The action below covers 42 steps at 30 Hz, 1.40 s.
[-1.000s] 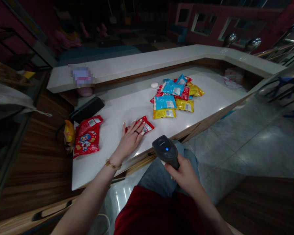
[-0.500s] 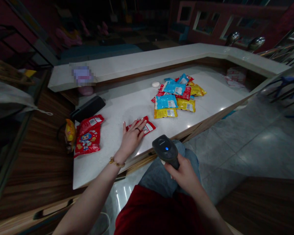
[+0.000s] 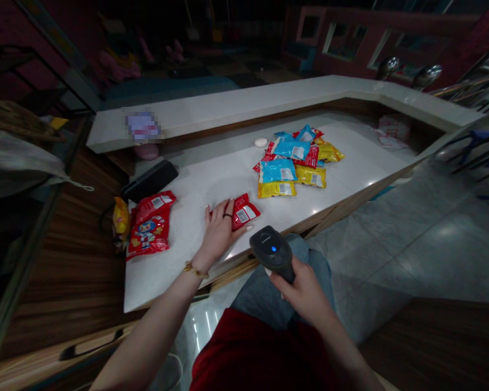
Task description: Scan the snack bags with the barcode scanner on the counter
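My left hand [image 3: 219, 228] rests on the left part of a red snack packet [image 3: 244, 212] on the white counter, its thumb apart and its other fingers closer together. The packet's barcode label faces up, uncovered. Wrapped round the handle of a black handheld scanner [image 3: 271, 250] with a blue light is my right hand [image 3: 303, 288], beyond the counter's near edge. Blue packets [image 3: 277, 170], yellow packets [image 3: 312, 176] and red ones lie in a pile to the right. At the left lie a larger red packet [image 3: 150, 231] and a yellow packet [image 3: 121, 220].
A black device [image 3: 150, 180] stands behind the left packets. A white oval object [image 3: 261, 142] sits by the pile. The raised white ledge [image 3: 248, 106] runs along the counter's back, and a white bag [image 3: 20, 163] hangs at the far left.
The fingers of my left hand have moved off the barcode label and drawn closer together, with the thumb lower. The scanner has shifted slightly left in my right hand.
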Each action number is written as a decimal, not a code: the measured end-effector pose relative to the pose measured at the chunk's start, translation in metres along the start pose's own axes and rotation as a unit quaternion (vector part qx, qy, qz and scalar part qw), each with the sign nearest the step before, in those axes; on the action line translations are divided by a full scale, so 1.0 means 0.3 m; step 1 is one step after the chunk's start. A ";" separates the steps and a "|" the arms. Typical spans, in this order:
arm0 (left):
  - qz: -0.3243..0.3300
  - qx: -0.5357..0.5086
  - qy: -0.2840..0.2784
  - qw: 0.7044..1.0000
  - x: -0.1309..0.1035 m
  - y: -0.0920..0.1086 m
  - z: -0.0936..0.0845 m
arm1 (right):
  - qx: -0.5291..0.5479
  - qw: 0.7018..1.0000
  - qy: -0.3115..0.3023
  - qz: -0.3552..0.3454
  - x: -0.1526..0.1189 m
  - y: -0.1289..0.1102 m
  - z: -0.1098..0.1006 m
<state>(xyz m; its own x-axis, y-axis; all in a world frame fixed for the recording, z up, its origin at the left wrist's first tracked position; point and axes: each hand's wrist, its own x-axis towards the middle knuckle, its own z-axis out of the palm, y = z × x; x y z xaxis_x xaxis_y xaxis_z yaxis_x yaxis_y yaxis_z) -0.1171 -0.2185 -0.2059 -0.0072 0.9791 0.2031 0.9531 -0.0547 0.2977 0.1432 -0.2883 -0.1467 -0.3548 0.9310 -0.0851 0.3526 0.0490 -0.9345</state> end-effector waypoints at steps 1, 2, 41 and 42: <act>0.003 0.002 0.004 1.000 -0.001 0.001 0.000 | 0.000 1.000 0.000 -0.002 0.000 0.002 0.001; 0.003 0.004 0.009 1.000 -0.003 0.001 0.001 | 0.000 1.000 0.000 -0.004 0.000 0.003 0.001; 0.075 0.036 0.010 0.996 0.504 0.247 -0.034 | 0.012 0.997 0.068 0.031 -0.020 0.056 -0.051; 0.073 0.033 0.007 0.997 0.472 0.237 -0.030 | 0.011 0.997 0.067 0.032 -0.021 0.060 -0.052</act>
<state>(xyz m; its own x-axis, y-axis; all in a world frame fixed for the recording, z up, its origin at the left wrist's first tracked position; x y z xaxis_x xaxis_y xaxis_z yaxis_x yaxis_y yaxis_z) -0.0530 -0.0855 -0.1475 0.1287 0.9590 0.2523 0.9620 -0.1826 0.2030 0.1652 -0.2877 -0.1576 -0.2131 0.9719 -0.1000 0.3506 -0.0195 -0.9363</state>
